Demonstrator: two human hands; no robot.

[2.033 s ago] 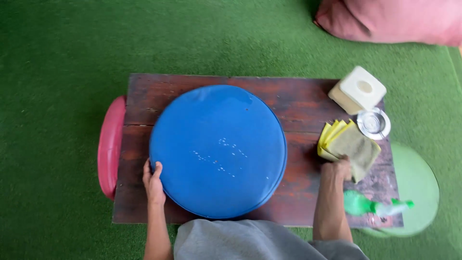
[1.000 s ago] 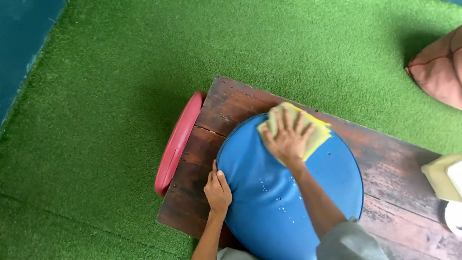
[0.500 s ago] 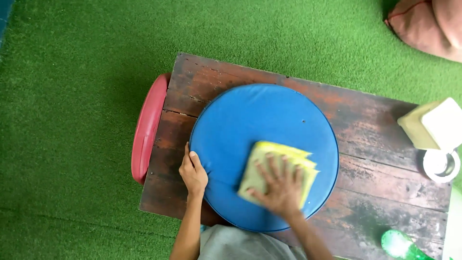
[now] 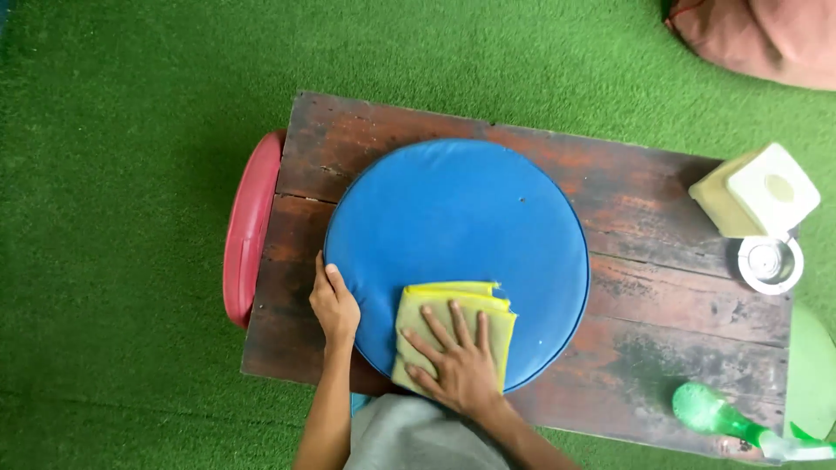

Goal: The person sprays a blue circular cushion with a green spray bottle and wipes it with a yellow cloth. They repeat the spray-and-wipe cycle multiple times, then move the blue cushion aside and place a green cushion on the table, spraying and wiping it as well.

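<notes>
A round blue cushion (image 4: 457, 235) lies flat on a low dark wooden table (image 4: 679, 287). My right hand (image 4: 457, 365) presses flat, fingers spread, on a folded yellow cloth (image 4: 461, 305) at the cushion's near edge. My left hand (image 4: 333, 305) rests against the cushion's left near rim, fingers curled on it. Both forearms come up from the bottom of the view.
A red round cushion (image 4: 248, 226) leans against the table's left end. At the right end stand a cream tissue box (image 4: 756, 191), a small metal tin (image 4: 768, 261) and a green spray bottle (image 4: 723, 416). Green turf surrounds the table; a pink cushion (image 4: 758, 39) lies far right.
My right hand picked up the yellow cloth from the table's right side, wiped the cushion's far left part, then slid the cloth back toward the near edge. My left hand stayed on the rim.
</notes>
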